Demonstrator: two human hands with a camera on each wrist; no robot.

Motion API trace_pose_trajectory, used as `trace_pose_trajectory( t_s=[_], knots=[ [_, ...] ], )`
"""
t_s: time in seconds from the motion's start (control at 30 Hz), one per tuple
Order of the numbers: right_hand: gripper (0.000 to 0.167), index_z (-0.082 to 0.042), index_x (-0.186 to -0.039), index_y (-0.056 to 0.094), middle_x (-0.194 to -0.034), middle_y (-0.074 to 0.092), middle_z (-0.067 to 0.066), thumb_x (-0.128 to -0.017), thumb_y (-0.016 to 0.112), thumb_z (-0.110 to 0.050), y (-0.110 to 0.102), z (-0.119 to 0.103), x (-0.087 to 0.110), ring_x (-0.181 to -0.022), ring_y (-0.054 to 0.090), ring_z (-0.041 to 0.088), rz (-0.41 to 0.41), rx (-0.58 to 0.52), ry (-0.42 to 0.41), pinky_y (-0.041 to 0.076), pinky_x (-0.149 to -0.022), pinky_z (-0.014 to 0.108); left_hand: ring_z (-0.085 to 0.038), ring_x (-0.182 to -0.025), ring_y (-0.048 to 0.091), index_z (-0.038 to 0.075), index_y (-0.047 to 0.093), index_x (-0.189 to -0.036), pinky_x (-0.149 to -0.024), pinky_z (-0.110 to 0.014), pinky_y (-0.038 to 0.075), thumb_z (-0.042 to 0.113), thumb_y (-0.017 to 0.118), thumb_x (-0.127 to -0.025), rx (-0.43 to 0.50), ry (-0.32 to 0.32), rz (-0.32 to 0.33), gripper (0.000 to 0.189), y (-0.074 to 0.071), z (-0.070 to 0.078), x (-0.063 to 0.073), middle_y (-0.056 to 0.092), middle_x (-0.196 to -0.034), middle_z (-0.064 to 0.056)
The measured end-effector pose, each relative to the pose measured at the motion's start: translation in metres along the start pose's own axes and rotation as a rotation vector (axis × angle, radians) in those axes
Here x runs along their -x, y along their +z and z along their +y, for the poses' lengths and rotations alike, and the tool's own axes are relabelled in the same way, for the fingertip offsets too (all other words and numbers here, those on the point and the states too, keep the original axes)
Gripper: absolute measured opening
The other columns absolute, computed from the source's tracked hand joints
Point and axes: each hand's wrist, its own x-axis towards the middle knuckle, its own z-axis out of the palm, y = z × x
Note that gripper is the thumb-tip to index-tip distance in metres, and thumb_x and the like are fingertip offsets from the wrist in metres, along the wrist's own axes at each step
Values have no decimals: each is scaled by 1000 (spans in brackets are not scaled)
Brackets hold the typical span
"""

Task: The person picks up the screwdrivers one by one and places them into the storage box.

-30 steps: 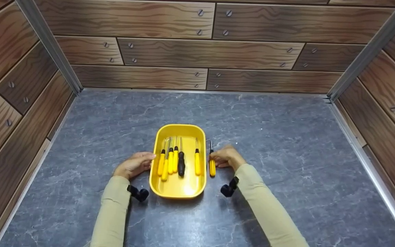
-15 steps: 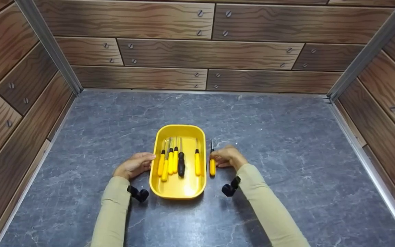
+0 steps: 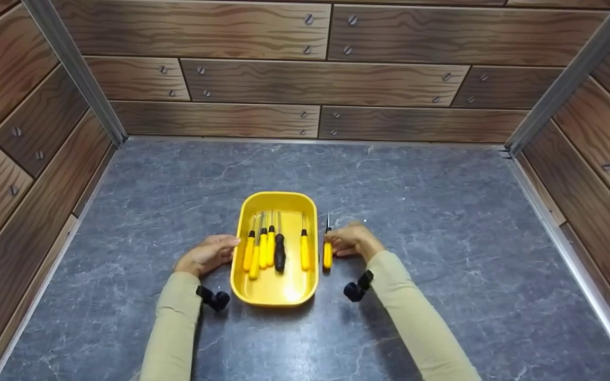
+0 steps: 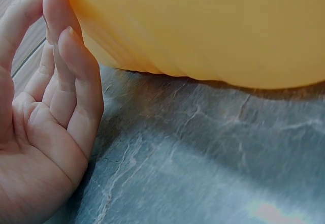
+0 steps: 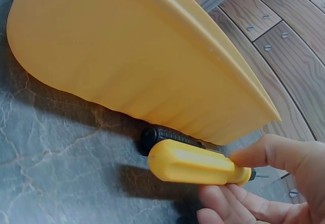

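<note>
A yellow plastic tray (image 3: 278, 289) stands on the grey marbled table, holding several yellow-handled screwdrivers (image 3: 263, 248) and one black-handled screwdriver (image 3: 280, 254). My left hand (image 3: 209, 255) pinches the tray's left rim, thumb at the edge and fingers against the outer wall (image 4: 177, 26). Right of the tray, my right hand (image 3: 355, 241) holds a yellow-handled screwdriver (image 5: 193, 163) between thumb and fingertips, its shaft pointing away from me. Another black screwdriver (image 5: 172, 134) lies beside the tray's outer wall, just behind the held one in the right wrist view and mostly hidden from the head view.
Wood-patterned walls (image 3: 305, 82) enclose the table on the left, back and right, joined by metal corner posts (image 3: 80, 69). Marbled table surface (image 3: 416, 196) stretches around the tray. A small black camera mount sits on each wrist.
My right hand has shifted slightly to the right, and the screwdriver in it has risen a little, its handle end tilting slightly leftward. The left hand and tray have stayed in place.
</note>
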Motion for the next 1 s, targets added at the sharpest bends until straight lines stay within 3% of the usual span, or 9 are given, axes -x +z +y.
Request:
trace_pose_trajectory(
  t_s=[0.33,0.7,1.0],
  knots=[
    [7,-9,-78,67,-59,62,-5,-83,68,-14,-3,-3,5,-50,58,5,-18,-7,-28,56,-56,19,-8,-87,69,4,63,-104,-84,-24,55,13,55,-96,-15,4,22,14,2,1,1,73,-91,4],
    [8,-7,-84,66,-63,63,-4,-83,67,-15,-5,-7,7,-55,59,6,-27,5,-30,56,-59,18,-9,-88,69,9,67,-100,-86,-25,56,14,57,-94,-13,10,19,12,2,1,0,74,-92,3],
    [8,-11,-76,63,-61,61,-5,-82,65,-14,-7,-9,8,-53,57,5,-31,-10,-32,56,-58,18,-8,-88,69,9,66,-100,-86,-25,56,14,58,-94,-18,7,20,11,1,0,0,74,-92,4]
  ],
)
